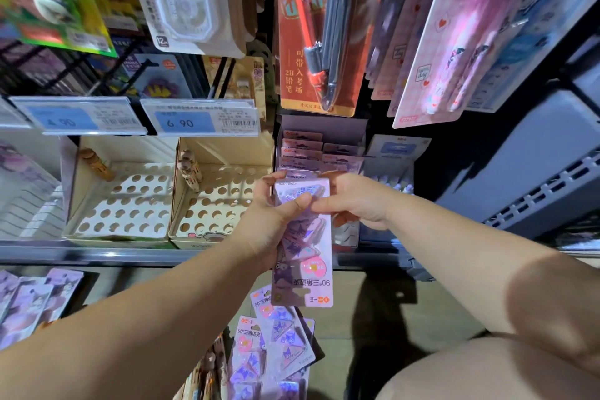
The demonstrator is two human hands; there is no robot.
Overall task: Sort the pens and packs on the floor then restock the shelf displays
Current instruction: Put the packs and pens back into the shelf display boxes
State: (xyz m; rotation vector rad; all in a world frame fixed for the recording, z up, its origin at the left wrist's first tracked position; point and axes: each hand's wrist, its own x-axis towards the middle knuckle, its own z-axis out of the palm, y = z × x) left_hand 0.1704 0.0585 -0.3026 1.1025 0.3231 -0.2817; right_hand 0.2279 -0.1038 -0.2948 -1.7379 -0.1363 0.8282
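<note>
1. pack (302, 247): a pink-and-purple clip pack, upside down to me, held up in front of the shelf (97, 253); my left hand (272, 227) grips its left edge with the thumb across the front; my right hand (354, 201) pinches it near the top.
2. just behind it, the display box (324, 125) on the shelf already holds a row of like packs; i judge this one is about to join them but is not yet in.
3. left to do: the floor packs (276, 344) lie in a loose pile below my hands; the pen trays (130, 149) beside the box show mostly bare holes, with only a pen or so in each, so i reckon the pens are hardly begun.
4. hard to tell: whether i hold one pack or a small stack, since my fingers cover the edges; what may be pens at the bottom edge is blurred and cut off; the lower left of the shelving is dim.
</note>
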